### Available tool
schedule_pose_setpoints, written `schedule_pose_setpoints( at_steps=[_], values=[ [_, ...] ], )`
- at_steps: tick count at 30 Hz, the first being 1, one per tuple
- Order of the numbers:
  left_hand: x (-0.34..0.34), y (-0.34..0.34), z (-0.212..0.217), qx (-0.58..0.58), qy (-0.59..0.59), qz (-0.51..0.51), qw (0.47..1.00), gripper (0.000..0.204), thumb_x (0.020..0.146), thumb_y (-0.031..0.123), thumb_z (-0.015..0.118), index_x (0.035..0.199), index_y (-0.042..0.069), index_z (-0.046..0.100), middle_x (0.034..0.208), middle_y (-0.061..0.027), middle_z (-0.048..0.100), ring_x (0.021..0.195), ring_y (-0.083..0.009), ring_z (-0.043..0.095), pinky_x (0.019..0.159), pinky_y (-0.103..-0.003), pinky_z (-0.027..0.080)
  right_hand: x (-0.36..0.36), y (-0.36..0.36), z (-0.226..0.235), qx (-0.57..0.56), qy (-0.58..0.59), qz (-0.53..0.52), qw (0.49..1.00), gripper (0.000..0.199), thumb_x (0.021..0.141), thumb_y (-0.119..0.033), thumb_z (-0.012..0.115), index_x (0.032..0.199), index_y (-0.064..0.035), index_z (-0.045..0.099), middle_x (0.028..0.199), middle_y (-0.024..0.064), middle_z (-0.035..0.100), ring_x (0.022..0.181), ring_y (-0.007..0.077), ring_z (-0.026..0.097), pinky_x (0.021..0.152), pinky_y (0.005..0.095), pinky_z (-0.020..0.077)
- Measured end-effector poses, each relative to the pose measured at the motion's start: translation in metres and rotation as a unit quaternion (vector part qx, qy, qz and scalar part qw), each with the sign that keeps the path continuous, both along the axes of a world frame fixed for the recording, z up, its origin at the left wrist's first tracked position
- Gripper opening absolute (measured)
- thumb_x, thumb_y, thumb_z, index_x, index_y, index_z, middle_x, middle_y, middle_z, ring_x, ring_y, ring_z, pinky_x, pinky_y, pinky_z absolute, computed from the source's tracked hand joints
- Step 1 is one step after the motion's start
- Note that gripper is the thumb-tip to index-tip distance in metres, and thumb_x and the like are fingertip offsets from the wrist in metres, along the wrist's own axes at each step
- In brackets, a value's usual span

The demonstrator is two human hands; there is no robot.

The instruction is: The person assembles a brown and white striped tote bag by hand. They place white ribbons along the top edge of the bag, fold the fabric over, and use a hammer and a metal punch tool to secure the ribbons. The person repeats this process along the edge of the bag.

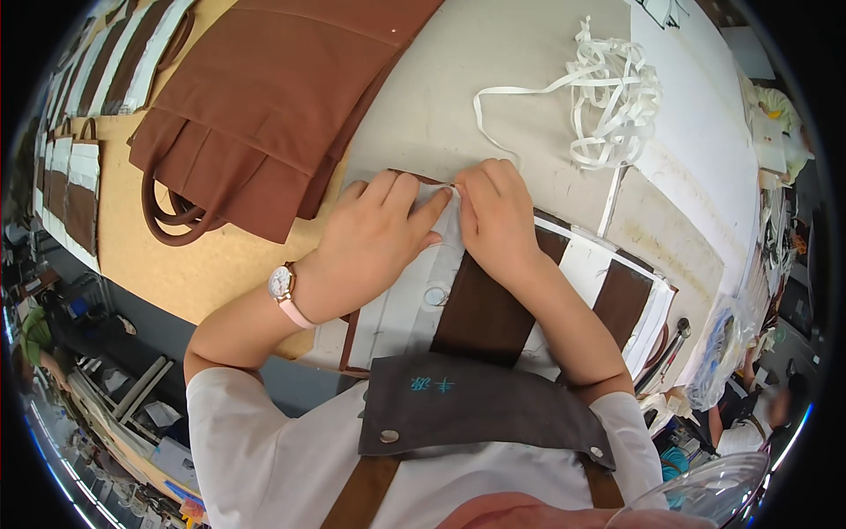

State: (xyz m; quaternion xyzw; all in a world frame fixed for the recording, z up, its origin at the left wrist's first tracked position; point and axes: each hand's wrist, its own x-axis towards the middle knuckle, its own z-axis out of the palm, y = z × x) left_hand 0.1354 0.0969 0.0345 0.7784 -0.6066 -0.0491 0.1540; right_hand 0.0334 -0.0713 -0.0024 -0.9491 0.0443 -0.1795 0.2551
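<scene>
In front of me lies a bag panel (pixel 480 322) with dark brown and white stripes. A small round metal snap (pixel 435 296) shows on its white part. My left hand (pixel 374 234) is over the panel's far left area, its index finger reaching to the far edge and its thumb against the white strip; the other fingers bend over that edge. My right hand (pixel 498 216) is closed, with thumb and fingers pinching the same edge just beside the left index fingertip. What exactly sits between the fingertips is too small to make out.
Folded brown bag pieces (pixel 251 106) with looped handles lie at the far left. A tangled heap of white tape (pixel 612 97) rests at the far right, one end trailing toward my hands. Striped panels (pixel 75 189) line the left edge. Clear plastic (pixel 723 348) and a metal tool (pixel 674 339) are at right.
</scene>
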Motion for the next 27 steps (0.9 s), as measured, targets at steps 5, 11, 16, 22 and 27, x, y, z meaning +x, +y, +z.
schedule_pose_setpoints(
  at_steps=[5,11,16,22,27],
  values=[
    [-0.001,0.0,0.002,0.022,-0.018,-0.001,1.0,0.06,0.074,0.029,0.078,0.13,0.013,0.062,0.105,-0.0056,0.054,0.096,-0.0231,0.053,0.077,-0.033,0.047,-0.012,-0.011,0.002,-0.048,-0.027,0.076,0.996,0.029,0.068,0.003,0.062,0.097,0.0003,0.064,0.094,0.0095,0.057,0.088,0.028,0.054,0.077,0.0369,0.0475],
    [0.012,0.004,-0.002,-0.051,0.052,-0.029,0.997,0.06,0.075,0.025,0.078,0.13,0.012,0.061,0.11,-0.0086,0.054,0.102,-0.0263,0.054,0.085,-0.037,0.048,-0.014,-0.01,0.012,-0.154,-0.039,0.103,0.982,0.028,0.069,-0.005,0.065,0.096,0.0019,0.065,0.094,0.0069,0.058,0.088,0.0226,0.055,0.074,0.0332,0.048],
    [0.008,0.005,0.002,-0.023,0.072,0.001,0.997,0.06,0.076,0.025,0.077,0.131,0.008,0.059,0.112,-0.0103,0.054,0.103,-0.0276,0.055,0.088,-0.038,0.047,-0.015,-0.008,0.01,-0.16,-0.045,0.096,0.981,0.026,0.069,-0.006,0.065,0.094,0.003,0.066,0.092,0.0063,0.058,0.085,0.0215,0.054,0.072,0.0326,0.0474],
    [0.008,0.0,0.004,0.012,0.011,0.003,1.0,0.057,0.075,0.025,0.077,0.126,0.006,0.061,0.112,-0.009,0.056,0.101,-0.0255,0.056,0.084,-0.036,0.049,-0.018,-0.002,0.005,-0.16,-0.064,0.063,0.983,0.03,0.07,-0.007,0.065,0.098,0.0042,0.067,0.092,0.007,0.057,0.084,0.0222,0.053,0.071,0.0332,0.0471],
    [0.003,-0.004,0.002,0.0,-0.022,0.019,1.0,0.054,0.075,0.025,0.077,0.124,0.006,0.063,0.11,-0.008,0.057,0.098,-0.0242,0.057,0.08,-0.035,0.05,-0.019,-0.001,0.002,-0.123,-0.063,0.056,0.989,0.034,0.071,-0.008,0.064,0.102,0.0028,0.068,0.09,0.0062,0.054,0.084,0.0224,0.051,0.069,0.033,0.0447]
  ],
)
